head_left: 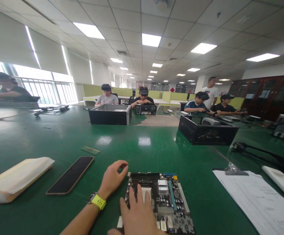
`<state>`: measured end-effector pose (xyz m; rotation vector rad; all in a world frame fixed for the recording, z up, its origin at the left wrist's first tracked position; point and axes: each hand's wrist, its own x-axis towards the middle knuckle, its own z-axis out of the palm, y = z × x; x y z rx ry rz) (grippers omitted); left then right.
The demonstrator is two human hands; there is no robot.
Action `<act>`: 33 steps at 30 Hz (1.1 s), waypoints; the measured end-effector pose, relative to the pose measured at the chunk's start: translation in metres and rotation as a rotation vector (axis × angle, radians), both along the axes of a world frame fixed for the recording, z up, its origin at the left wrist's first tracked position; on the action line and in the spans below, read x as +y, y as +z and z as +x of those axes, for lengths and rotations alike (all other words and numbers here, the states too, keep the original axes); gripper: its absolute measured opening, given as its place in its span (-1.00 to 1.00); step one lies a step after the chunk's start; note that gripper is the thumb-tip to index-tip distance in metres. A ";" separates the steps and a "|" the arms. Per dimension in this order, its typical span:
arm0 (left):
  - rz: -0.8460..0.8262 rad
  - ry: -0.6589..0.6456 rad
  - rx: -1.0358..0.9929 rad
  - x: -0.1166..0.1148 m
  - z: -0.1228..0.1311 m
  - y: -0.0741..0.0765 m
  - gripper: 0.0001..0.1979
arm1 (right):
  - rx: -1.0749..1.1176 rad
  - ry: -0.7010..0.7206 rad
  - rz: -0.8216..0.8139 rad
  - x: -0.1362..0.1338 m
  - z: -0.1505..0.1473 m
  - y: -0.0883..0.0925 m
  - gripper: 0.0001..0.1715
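A computer motherboard lies flat on the green table right in front of me. My left hand, with a yellow-strapped watch on its wrist, rests at the board's upper left corner, its fingers curled in a pinch at the board's edge. My right hand lies on the board's left half, with its fingers stretched out over the central socket. Whether the left fingers hold anything is hidden.
A dark phone and a padded envelope lie to the left, and a small green strip lies beyond them. A clipboard with papers and a white device lie to the right. Open computer cases stand further back, with several seated people beyond them.
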<state>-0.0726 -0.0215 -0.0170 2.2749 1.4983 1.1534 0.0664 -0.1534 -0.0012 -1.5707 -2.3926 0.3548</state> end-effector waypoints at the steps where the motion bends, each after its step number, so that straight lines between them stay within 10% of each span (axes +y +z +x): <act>1: 0.002 0.005 -0.001 0.000 0.000 0.001 -0.79 | -0.017 0.004 -0.014 0.000 -0.002 -0.005 -0.17; 10: 0.020 -0.013 -0.008 -0.002 0.001 0.001 -0.79 | -0.055 0.150 0.073 0.042 0.071 -0.007 -0.49; 20: -0.020 -0.042 0.012 -0.002 0.002 0.002 -0.79 | -0.249 -0.510 0.032 0.160 0.219 -0.021 -0.41; 33: -0.031 -0.078 0.090 -0.003 0.005 0.001 -0.79 | -0.211 -0.534 0.084 0.134 0.195 -0.013 -0.33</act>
